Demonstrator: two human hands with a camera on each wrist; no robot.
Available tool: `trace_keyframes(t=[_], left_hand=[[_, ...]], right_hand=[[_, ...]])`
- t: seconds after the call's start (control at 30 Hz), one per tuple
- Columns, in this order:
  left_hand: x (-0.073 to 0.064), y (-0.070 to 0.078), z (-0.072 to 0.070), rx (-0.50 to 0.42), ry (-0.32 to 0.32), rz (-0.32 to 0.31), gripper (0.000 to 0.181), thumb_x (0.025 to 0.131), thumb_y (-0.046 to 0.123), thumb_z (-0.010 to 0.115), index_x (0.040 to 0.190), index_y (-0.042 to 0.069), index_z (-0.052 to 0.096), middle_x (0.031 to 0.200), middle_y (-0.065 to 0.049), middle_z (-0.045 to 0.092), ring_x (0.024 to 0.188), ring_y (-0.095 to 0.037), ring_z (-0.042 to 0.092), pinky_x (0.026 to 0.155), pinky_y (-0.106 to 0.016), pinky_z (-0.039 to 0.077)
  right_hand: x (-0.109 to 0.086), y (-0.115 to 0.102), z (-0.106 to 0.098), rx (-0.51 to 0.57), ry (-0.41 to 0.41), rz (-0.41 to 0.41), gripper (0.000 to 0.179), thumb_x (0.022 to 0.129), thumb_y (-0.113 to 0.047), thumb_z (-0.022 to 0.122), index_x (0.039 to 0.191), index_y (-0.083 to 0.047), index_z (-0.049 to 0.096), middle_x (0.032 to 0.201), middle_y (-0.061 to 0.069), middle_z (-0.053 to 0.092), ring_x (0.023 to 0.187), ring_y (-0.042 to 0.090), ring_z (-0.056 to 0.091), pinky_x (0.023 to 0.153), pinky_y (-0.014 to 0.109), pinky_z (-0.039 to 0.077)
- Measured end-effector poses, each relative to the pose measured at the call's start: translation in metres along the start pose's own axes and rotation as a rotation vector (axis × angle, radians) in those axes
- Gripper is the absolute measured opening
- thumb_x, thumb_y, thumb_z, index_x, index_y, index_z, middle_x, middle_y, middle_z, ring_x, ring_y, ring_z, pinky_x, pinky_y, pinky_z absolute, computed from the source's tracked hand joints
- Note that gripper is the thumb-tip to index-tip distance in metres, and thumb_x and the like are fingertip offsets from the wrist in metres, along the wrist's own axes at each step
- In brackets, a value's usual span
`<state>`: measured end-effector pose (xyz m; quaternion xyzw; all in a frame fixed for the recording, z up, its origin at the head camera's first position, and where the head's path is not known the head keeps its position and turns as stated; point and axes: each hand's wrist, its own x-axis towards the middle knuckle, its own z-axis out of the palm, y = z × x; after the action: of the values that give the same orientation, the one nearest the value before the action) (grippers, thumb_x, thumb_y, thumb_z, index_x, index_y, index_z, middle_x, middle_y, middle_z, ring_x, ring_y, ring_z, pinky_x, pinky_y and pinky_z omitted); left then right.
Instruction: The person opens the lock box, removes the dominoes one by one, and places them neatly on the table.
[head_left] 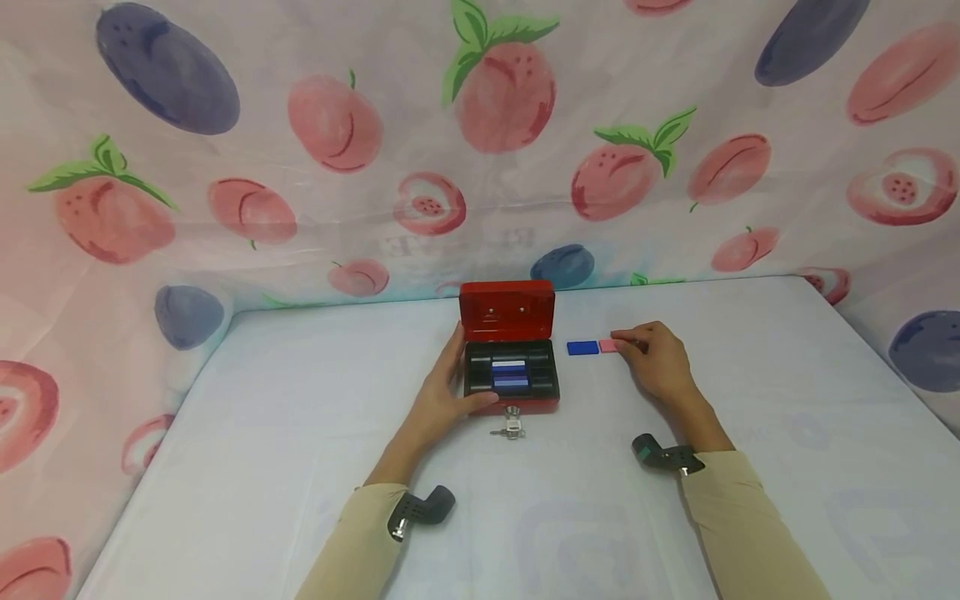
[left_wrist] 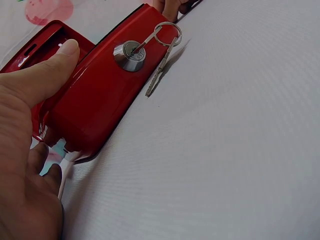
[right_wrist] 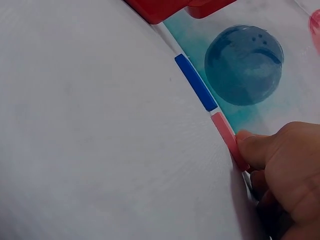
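A red cash box (head_left: 536,407) stands with its lid (head_left: 507,310) raised. Several flat blue, purple and pale pieces (head_left: 510,379) lie in the middle of its black tray (head_left: 540,357). My left hand (head_left: 441,390) holds the box's left side, thumb on the front rim; in the left wrist view the thumb crosses the red edge. On the table to the right, my right hand (head_left: 662,360) pinches the right end of a flat pink piece (right_wrist: 229,139) between thumb and fingers. Just left of it lies a similar blue piece (right_wrist: 196,82).
A key sits in the lock (left_wrist: 131,56) on the box's front, with another key (left_wrist: 159,72) hanging from the ring. White cloth (head_left: 300,433) covers the table. Behind rises a fruit-printed curtain (head_left: 420,100).
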<state>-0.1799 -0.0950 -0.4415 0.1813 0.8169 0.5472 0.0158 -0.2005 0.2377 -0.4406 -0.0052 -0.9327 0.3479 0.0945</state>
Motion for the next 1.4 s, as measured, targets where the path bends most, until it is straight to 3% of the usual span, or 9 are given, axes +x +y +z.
trace_keyframes(t=[0.27,0.4,0.5,0.63,0.7,0.97,1.4], left_hand=[[0.001,0.0,0.001,0.017,0.003,-0.008,0.105,0.076,0.033,0.08,0.152,0.043,0.008,0.155,0.022,0.013,0.142,-0.007,0.015,0.11,-0.04,0.028],[-0.005,0.026,-0.004,0.007,-0.011,-0.019,0.103,0.079,0.022,0.079,0.155,0.028,0.009,0.158,0.008,0.014,0.143,-0.014,0.016,0.111,-0.041,0.027],[-0.006,0.031,-0.004,-0.003,-0.01,-0.016,0.103,0.078,0.015,0.078,0.155,0.02,0.01,0.159,-0.001,0.015,0.144,-0.022,0.016,0.111,-0.045,0.026],[-0.001,0.007,0.0,0.004,0.003,-0.009,0.106,0.077,0.021,0.08,0.154,0.03,0.009,0.158,0.008,0.014,0.144,-0.018,0.015,0.111,-0.045,0.027],[0.0,0.003,0.0,0.012,0.003,-0.012,0.106,0.077,0.026,0.08,0.153,0.035,0.008,0.157,0.012,0.014,0.143,-0.015,0.015,0.111,-0.044,0.027],[0.0,0.001,0.0,0.022,0.01,-0.01,0.105,0.076,0.034,0.08,0.152,0.042,0.008,0.157,0.017,0.014,0.143,-0.012,0.015,0.11,-0.044,0.027],[-0.001,0.001,0.001,0.018,0.01,-0.011,0.105,0.076,0.034,0.08,0.152,0.041,0.009,0.157,0.016,0.014,0.143,-0.012,0.015,0.111,-0.044,0.026]], right_hand=[[0.0,0.0,-0.001,0.006,-0.012,0.018,0.025,0.097,-0.012,0.057,0.116,0.0,0.068,0.109,0.019,0.052,0.099,0.035,0.051,0.085,0.05,0.045],[-0.001,-0.001,-0.001,0.009,-0.012,0.02,0.025,0.097,-0.013,0.057,0.116,0.0,0.067,0.109,0.02,0.052,0.099,0.035,0.05,0.086,0.05,0.045],[-0.001,-0.002,-0.001,0.009,-0.014,0.015,0.026,0.096,-0.013,0.057,0.116,0.0,0.067,0.109,0.02,0.052,0.099,0.035,0.051,0.085,0.05,0.046],[-0.001,-0.003,-0.002,0.004,-0.015,0.015,0.027,0.096,-0.014,0.058,0.117,0.001,0.067,0.109,0.02,0.052,0.099,0.035,0.051,0.085,0.05,0.047],[-0.001,-0.003,-0.001,0.002,-0.014,0.02,0.027,0.096,-0.015,0.058,0.117,0.0,0.067,0.109,0.02,0.052,0.099,0.035,0.051,0.086,0.05,0.047],[-0.001,-0.003,-0.001,-0.002,-0.009,0.024,0.027,0.096,-0.015,0.058,0.117,0.0,0.067,0.11,0.02,0.052,0.099,0.036,0.051,0.086,0.05,0.047],[-0.003,-0.009,-0.004,0.024,0.035,0.039,0.034,0.098,-0.024,0.055,0.122,-0.002,0.064,0.111,0.019,0.054,0.095,0.031,0.049,0.08,0.044,0.046]])
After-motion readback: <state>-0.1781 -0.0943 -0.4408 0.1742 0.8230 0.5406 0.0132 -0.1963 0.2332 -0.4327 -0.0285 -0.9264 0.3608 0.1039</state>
